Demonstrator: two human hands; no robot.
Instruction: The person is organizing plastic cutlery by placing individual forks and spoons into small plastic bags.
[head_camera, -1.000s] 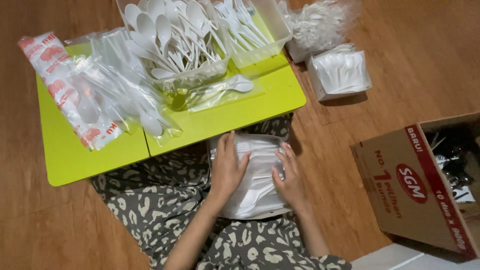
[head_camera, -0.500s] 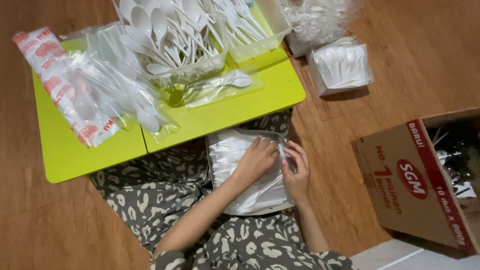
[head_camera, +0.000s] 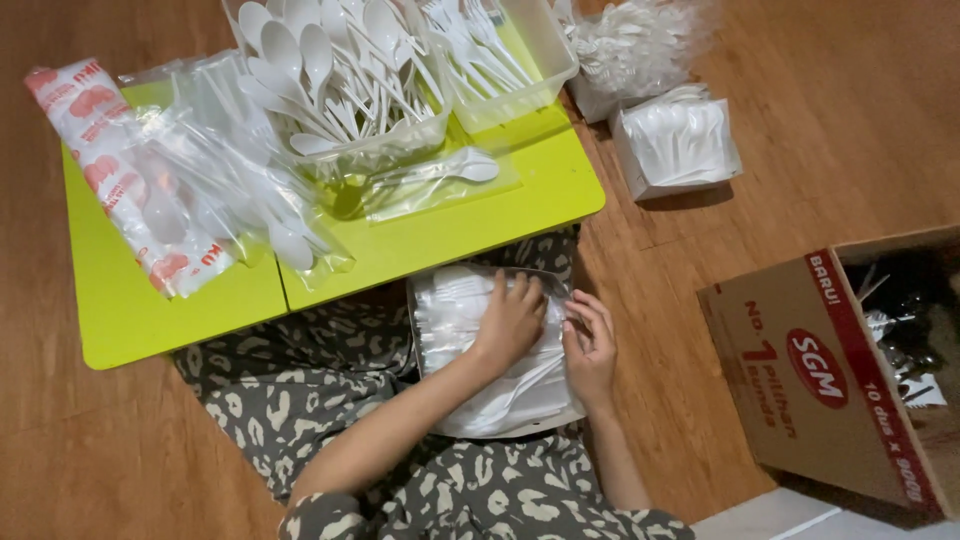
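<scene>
Clear bag of white plastic cutlery lies on the lap, centre frame, below the green bench. Left hand flat on top; right hand at its right edge, probably pinching the plastic. Bag's long axis runs top to bottom.

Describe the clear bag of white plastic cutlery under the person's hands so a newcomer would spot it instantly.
Start at the lime-green table; just below its near edge is a lap in leopard-print fabric. The clear bag of white cutlery lies there, with the left hand flat on it and the right hand at its edge. It alone sits off table and floor.
</scene>
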